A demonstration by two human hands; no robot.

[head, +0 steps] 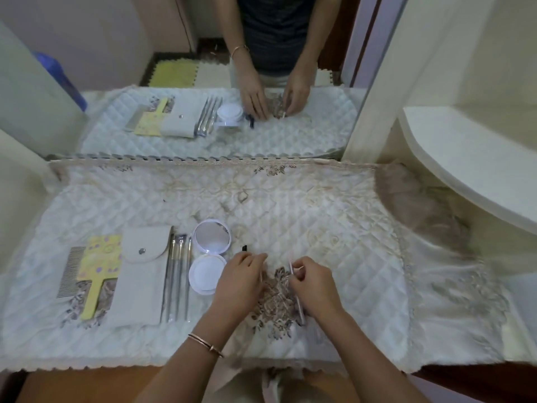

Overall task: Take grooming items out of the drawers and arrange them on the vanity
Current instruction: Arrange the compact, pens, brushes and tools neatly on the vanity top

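Head view: both hands work near the table's front edge, over the quilted cloth point(319, 205). The left hand point(241, 279) curls its grip around a thin stick; the right hand point(315, 282) pinches a slim pink tool point(297, 295). Toward the left edge lie a comb point(71, 271), pouch point(142, 271), metal tools point(177, 274) and an open compact mirror point(210, 251).

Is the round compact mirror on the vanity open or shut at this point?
Open. The compact mirror lies flat with both round halves side by side: the far half shows reflective glass, the near half a white disc.
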